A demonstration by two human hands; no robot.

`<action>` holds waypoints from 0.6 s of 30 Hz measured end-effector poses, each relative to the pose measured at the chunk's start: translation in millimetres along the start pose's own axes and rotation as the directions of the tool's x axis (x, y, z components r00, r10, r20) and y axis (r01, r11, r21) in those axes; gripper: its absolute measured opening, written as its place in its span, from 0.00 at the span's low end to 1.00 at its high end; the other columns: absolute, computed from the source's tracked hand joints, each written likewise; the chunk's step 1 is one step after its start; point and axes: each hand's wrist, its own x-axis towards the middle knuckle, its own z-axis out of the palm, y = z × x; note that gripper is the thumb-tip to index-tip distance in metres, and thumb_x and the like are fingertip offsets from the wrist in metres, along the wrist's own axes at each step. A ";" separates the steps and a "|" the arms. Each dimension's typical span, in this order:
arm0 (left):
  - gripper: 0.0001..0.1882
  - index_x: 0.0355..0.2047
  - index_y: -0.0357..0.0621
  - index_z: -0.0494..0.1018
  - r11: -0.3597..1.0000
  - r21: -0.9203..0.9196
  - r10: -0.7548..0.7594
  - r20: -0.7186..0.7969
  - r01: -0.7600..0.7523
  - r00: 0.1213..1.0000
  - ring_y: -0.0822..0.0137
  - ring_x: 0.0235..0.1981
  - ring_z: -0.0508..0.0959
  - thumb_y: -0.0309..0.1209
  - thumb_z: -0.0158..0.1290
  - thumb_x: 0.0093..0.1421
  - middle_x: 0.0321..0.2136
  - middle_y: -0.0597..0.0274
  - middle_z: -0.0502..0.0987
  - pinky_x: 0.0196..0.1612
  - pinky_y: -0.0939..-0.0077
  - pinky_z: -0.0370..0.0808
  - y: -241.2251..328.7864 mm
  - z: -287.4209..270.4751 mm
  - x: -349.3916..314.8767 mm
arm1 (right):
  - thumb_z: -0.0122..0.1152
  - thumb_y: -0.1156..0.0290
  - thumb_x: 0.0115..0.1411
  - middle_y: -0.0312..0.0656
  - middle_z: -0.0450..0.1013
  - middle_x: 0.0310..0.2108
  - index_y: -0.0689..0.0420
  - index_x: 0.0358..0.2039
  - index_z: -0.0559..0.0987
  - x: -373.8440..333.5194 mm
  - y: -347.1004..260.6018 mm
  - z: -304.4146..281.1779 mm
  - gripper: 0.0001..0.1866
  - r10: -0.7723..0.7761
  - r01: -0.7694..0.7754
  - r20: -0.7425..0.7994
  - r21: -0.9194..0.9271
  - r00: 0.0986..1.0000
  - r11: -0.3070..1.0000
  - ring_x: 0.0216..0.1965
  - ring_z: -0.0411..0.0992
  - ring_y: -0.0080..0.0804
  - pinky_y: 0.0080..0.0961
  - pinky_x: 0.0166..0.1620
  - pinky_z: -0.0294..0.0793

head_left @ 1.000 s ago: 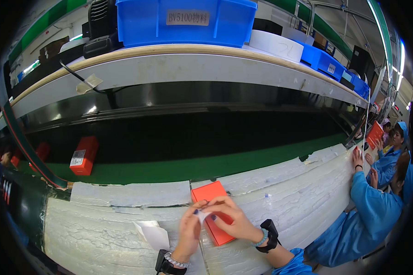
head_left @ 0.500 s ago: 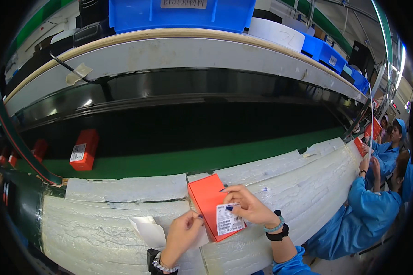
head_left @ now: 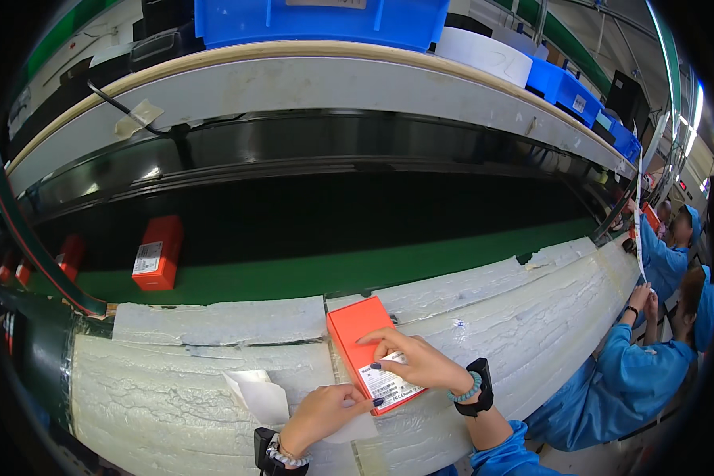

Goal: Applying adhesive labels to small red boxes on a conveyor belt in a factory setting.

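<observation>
An orange-red box [head_left: 360, 319] lies at an angle on the pale worktop in front of me. Across its near end sits a white printed label [head_left: 382, 385], partly covered by my fingers. My right hand [head_left: 422, 363] reaches over the box from the right; its thumb touches the label's upper left part and its index finger is stretched apart over the orange surface. From the left, my left hand [head_left: 325, 414] has its fingertips closed together at the label's lower left corner. Under that hand is a piece of white paper [head_left: 355, 429]; whether the hand touches it is hidden.
Crumpled white paper [head_left: 260, 397] lies left of the box. Beyond the worktop runs a green conveyor belt [head_left: 309, 268] carrying an orange-red box [head_left: 158, 252] and others farther left. A shelf edge [head_left: 317, 75] with blue bins [head_left: 317, 24] crosses above. Co-workers in blue [head_left: 639, 369] are at right.
The label, raised in my right hand before, now rests against the box. My left hand has moved right to its corner. On the belt, the nearest box has shifted slightly right.
</observation>
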 end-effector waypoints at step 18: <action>0.18 0.31 0.44 0.79 1.000 -0.012 -0.013 0.004 0.013 1.000 0.55 0.37 0.80 0.47 0.57 0.57 0.31 0.53 0.81 0.44 0.69 0.74 -2.0 1.2 1.9 | 0.56 0.78 0.58 0.38 0.74 0.31 0.54 0.54 0.70 -1.6 7.0 2.6 0.22 -0.046 0.044 -0.021 -0.065 0.999 0.997 0.38 0.74 0.29 0.28 0.46 0.72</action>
